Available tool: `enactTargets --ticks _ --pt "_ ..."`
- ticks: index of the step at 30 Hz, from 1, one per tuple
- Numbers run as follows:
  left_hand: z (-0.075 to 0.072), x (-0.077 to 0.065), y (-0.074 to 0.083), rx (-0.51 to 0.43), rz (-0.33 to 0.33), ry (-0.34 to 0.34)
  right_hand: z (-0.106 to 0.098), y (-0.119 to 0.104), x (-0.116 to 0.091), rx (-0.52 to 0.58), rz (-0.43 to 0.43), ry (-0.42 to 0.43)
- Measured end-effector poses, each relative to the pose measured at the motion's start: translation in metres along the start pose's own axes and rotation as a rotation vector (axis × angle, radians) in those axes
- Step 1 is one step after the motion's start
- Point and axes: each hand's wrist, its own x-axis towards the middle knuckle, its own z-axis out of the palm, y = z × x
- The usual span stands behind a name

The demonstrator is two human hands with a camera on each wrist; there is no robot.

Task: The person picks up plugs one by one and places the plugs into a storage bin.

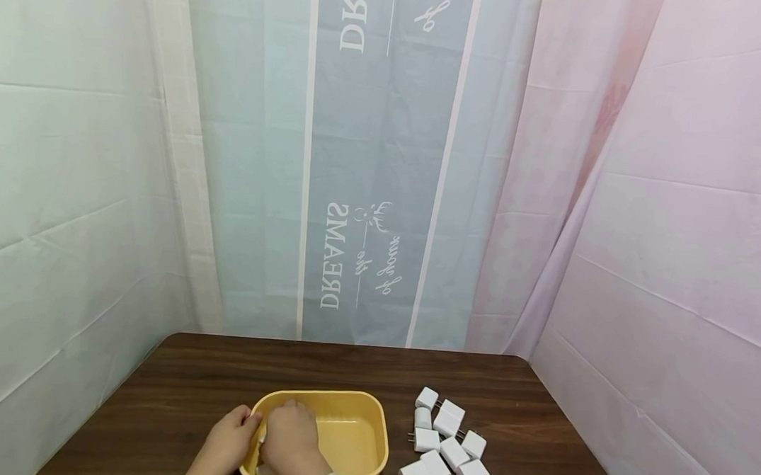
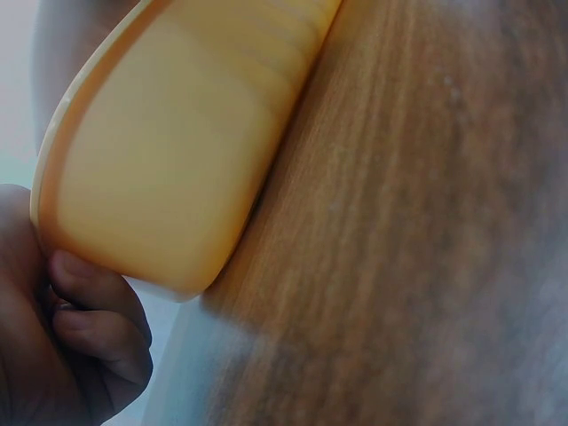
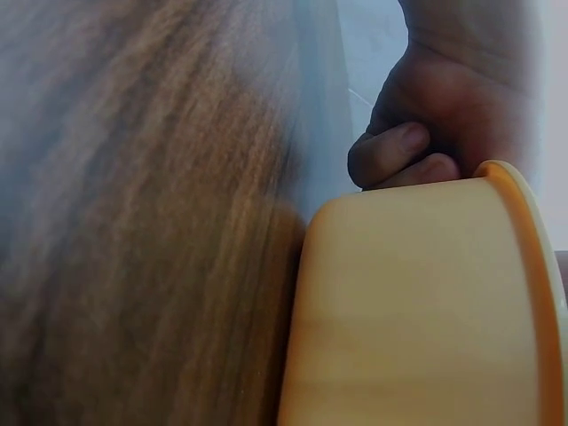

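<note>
**Operator:** Head view first. The yellow box [image 1: 349, 406] is sitting on the worktop [image 1: 190, 371], well in from both far corners and toward the near edge, which the picture is cutting off.

**Spotter:** And the hands?

**Operator:** The left hand [image 1: 226, 440] is pinching the box's left rim. The right hand [image 1: 291, 439] is lying inside along the left wall, and white pieces [image 1: 267, 471] are peeking out beside it. Whether it's grasping one I can't tell; its fingertips are hiding.

**Spotter:** The white plug adapters [image 1: 454, 453]?

**Operator:** They're lying in a loose cluster between the box and the worktop's right edge, several with prongs showing.

**Spotter:** Left wrist view?

**Operator:** I'm seeing the left hand's fingers bending against the box's outside, near a corner, with the base resting flat. That hold is looking secure to me; I'd be bracing just firmly enough, since pulling harder could be tipping the box.

**Spotter:** Right wrist?

**Operator:** I'm getting the left hand again, fingers tucking against the outer wall. For good work inside, I'd be handling one piece at a time, fingertips low, wrist clear of the near rim, minding any prongs that might be snagging.
</note>
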Motion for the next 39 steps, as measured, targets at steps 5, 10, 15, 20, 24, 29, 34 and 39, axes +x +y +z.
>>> enactTargets --ticks 5,10,15,20,24,29,34,39 --pt "0.000 0.001 -0.001 0.011 0.001 0.001 -0.003 0.002 -0.001 0.016 -0.007 -0.004" --pt "0.000 0.002 -0.002 0.021 0.003 0.005 -0.004 0.004 -0.002 -0.001 -0.025 0.026" --pt "0.001 0.002 -0.002 0.015 -0.014 -0.003 -0.004 0.005 -0.005 -0.043 -0.052 0.041" --pt "0.001 0.002 -0.002 0.012 -0.022 -0.006 -0.007 0.009 -0.007 -0.026 -0.059 0.038" --pt "0.001 0.003 -0.003 0.015 -0.026 -0.011 -0.010 0.013 -0.010 -0.009 -0.087 0.031" --pt "0.001 0.004 -0.003 0.012 -0.032 -0.015 -0.017 0.018 -0.015 0.003 -0.131 0.039" --pt "0.001 0.003 -0.003 0.000 -0.033 -0.019 -0.024 0.023 -0.020 -0.009 -0.164 0.059" --pt "0.000 0.005 -0.004 0.015 -0.030 -0.015 -0.028 0.027 -0.021 -0.015 -0.184 0.055"
